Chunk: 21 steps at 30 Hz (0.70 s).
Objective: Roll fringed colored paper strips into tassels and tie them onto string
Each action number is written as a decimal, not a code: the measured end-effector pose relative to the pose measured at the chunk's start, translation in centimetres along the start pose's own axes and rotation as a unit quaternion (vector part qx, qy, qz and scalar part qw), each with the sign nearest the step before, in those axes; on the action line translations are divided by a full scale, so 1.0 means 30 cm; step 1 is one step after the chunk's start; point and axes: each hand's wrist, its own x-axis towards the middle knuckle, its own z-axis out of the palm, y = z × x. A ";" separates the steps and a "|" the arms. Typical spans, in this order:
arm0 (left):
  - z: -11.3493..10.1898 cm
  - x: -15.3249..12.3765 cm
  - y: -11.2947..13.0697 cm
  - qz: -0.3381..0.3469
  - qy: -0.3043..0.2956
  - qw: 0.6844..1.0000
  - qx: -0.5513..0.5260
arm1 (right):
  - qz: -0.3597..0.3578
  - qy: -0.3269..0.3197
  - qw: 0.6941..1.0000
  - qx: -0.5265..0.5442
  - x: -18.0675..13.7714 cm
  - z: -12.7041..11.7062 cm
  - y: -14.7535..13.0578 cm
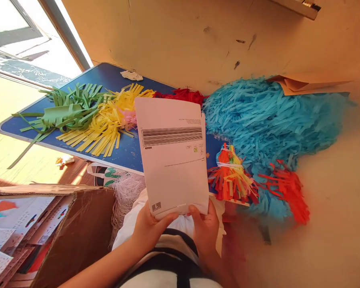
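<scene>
Blue table (114, 76) set against a tan wall (183, 36), with a window (24, 44) at far left, bright with daylight. Heaped across the tabletop: green paper fringe (69, 110), yellow paper fringe (108, 124) beside it, a strip of red fringe (183, 95) by the wall, and a large light-blue heap (273, 116) to the right. Near the table's front edge, a small bound tassel (229, 176) of orange, yellow and green strips, touching the blue heap, with red-orange fringe (288, 188) just past it. At lower left, an open cardboard box (75, 236), with white shredded paper (127, 192) between box and table.

Centre of view: white printed sheet (174, 160), held up in front of the table, long axis running up and away from the hands. Across its upper half, a band of dense dark lines, with small print below. Bottom edge slightly curled. Hard to tell whether one sheet or several.

Left hand (148, 230) closed on the sheet's lower left corner, thumb on the front face, fingers hidden behind. Right hand (205, 228) closed on the lower right corner, thumb on the front, fingers behind. Hands level, close together, equally near, both gripping the sheet. Tassel nearest the right hand, untouched.
</scene>
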 end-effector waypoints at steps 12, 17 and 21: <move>-0.033 0.005 -0.005 0.009 -0.068 0.997 -0.039 | -0.067 0.014 0.994 0.082 -0.018 -0.011 0.002; -0.106 0.068 0.159 0.040 -0.166 0.985 -0.022 | 0.022 -0.168 0.976 0.136 0.016 -0.025 -0.094; -0.048 0.084 0.245 0.063 -0.158 0.970 -0.171 | 0.012 -0.065 0.973 0.220 0.024 0.004 -0.118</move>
